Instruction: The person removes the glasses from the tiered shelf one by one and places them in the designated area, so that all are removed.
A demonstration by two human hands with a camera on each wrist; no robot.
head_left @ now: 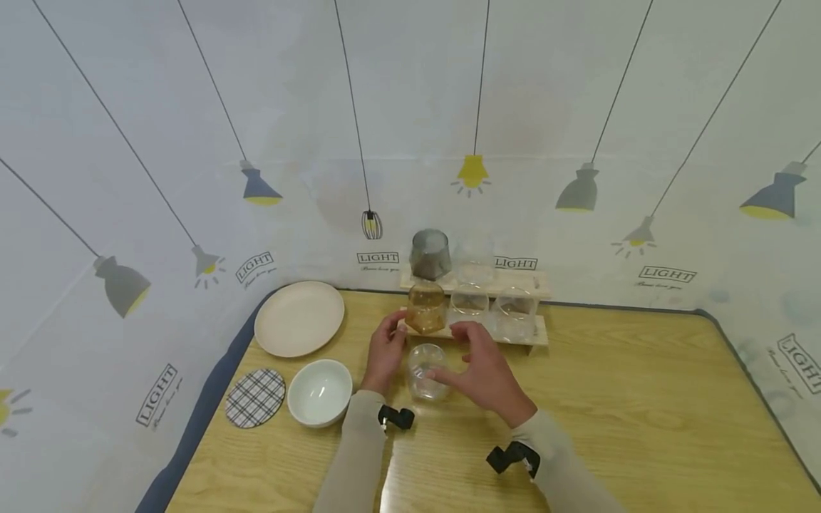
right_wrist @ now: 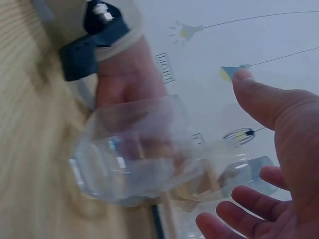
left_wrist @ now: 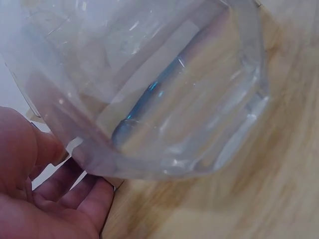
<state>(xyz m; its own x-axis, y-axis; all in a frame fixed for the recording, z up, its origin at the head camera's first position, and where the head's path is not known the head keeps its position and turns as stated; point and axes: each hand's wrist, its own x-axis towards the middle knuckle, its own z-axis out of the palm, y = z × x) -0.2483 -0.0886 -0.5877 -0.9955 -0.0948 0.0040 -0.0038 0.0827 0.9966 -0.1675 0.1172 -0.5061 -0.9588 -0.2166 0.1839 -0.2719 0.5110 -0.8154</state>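
Observation:
A clear empty glass (head_left: 426, 374) stands on the wooden table (head_left: 641, 413), between my two hands. My left hand (head_left: 385, 353) is at its left side, and its fingertips reach up toward the lower shelf of a wooden rack (head_left: 541, 285). In the left wrist view the glass (left_wrist: 174, 99) fills the frame and my loosely curled fingers (left_wrist: 75, 199) lie beside its base. My right hand (head_left: 484, 374) hovers at the right of the glass. In the right wrist view that hand (right_wrist: 284, 149) is spread, a little apart from the glass (right_wrist: 134, 154), with the left hand (right_wrist: 127, 79) behind it.
The two-tier rack at the back holds an amber glass (head_left: 425, 308), a grey glass (head_left: 430, 254) and several clear ones (head_left: 515, 313). At the left lie a beige plate (head_left: 299, 318), a white bowl (head_left: 319, 392) and a plaid coaster (head_left: 255, 397). A printed backdrop surrounds the table.

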